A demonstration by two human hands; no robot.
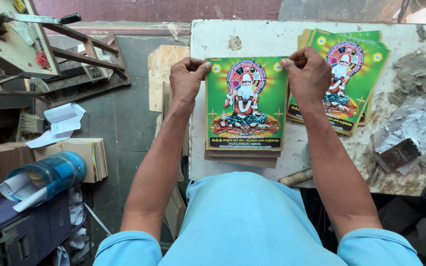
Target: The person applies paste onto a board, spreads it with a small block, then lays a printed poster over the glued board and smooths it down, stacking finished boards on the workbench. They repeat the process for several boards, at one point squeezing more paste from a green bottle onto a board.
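Both grips pinched on the print's top corners, left hand, right hand; square its edges to the boards beneath before pressing flat on the tabletop.

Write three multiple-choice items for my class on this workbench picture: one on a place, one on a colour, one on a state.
1. Where is the stack of printed sheets?
A. right of the held sheet
B. on the floor
C. inside the blue jar

2. What is the main background colour of the held sheet?
A. purple
B. green
C. white

3. How is the held sheet gripped?
A. by one hand only
B. not at all
C. by both hands at its top corners

Answers: 1 A, it lies on the white table beside it; 2 B, green fills its ground; 3 C, the left hand and right hand pinch the upper corners.
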